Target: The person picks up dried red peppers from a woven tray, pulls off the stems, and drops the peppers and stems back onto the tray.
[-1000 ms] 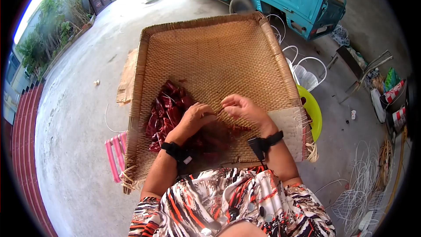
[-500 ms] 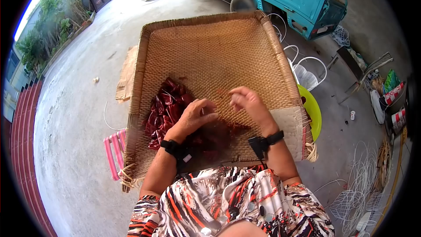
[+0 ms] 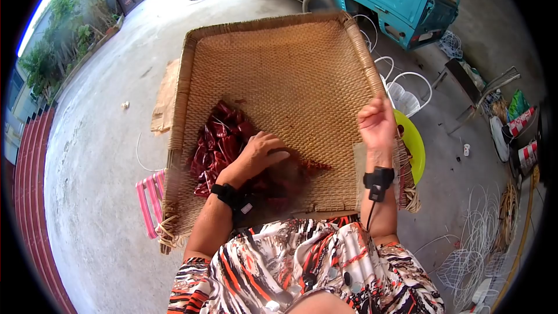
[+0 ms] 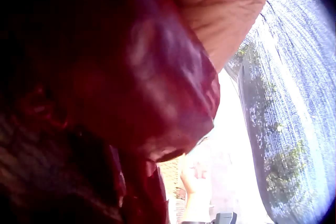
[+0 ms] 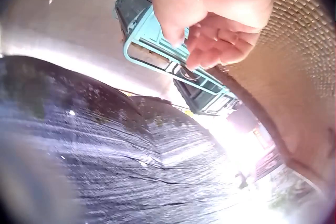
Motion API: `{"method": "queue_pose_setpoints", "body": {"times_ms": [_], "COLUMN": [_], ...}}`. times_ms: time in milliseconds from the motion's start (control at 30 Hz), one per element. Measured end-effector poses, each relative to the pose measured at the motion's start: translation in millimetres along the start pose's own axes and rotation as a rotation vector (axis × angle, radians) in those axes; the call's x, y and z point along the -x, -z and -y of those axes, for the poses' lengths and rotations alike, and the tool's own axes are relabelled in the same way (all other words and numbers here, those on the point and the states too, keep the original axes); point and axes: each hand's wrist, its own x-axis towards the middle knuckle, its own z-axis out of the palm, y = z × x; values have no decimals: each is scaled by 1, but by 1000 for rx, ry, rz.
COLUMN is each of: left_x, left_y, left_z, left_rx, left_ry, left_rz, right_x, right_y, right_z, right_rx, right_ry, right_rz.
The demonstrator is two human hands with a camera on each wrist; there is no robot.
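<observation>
Dark red, glossy, dried-looking peppers [image 3: 218, 148] lie heaped in the left part of a woven tray [image 3: 279, 52]. My left hand [image 3: 256, 157] is at the heap's right side, its fingers curved. Close to the lens in the left wrist view, a red pepper [image 4: 168, 77] lies against that hand [image 4: 226, 14], which curls round it; the fingertips are hidden. Over the tray's right edge my right hand [image 3: 376, 125] is raised, palm up. Its fingers hang loosely bent in the right wrist view, where the hand [image 5: 215, 19] shows nothing held.
Small reddish bits [image 3: 314, 166] lie in the tray, right of the left hand. Beyond the right edge are a yellow-green basin [image 3: 414, 145] and white buckets [image 3: 404, 100]. A pink striped stool [image 3: 151, 197] stands at the left, a turquoise cart [image 3: 372, 0] at the back.
My right hand has moved from near the left hand to the tray's right edge and turned palm up. The left hand has barely moved.
</observation>
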Motion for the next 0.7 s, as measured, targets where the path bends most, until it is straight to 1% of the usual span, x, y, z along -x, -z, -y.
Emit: {"method": "queue_pose_setpoints", "body": {"times_ms": [33, 67, 100, 167, 200, 267, 300, 400, 500, 600, 667, 700], "left_x": [-1, -2, -2, -3, -3, -3, -2, 0, 0, 1, 2, 2], "left_y": [1, 3, 5, 6, 6, 6, 6, 1, 0, 5, -1, -3], "left_z": [-2, -5, -8, -12, -13, -13, -13, -9, -8, -19, -7, -1], "left_rx": [57, 114, 171, 232, 263, 409, 482, 605, 654, 939, 868, 830], "left_ry": [36, 72, 108, 117, 122, 249, 313, 297, 304, 427, 397, 381], "left_rz": [-20, -40, -61, -113, -139, -108, -92, -139, -148, -103, -157, -184], "right_x": [0, 6, 16, 26, 29, 35, 35, 36, 37, 39, 38, 37], "right_y": [-5, -11, -27, -46, -46, -42, -40, -37, -38, -40, -37, -35], "right_z": [-13, -26, -41, -64, -74, -91, -95, -99, -97, -96, -99, -101], "right_rx": [107, 453, 798, 1182, 1263, 1417, 1380, 1278, 1204, 1150, 1095, 1152], "right_ry": [-105, -109, -112, -217, -236, -276, -307, -394, -453, -494, -520, -477], "right_rz": [65, 47, 27, 249, 336, 514, 519, 519, 496, 480, 462, 453]}}
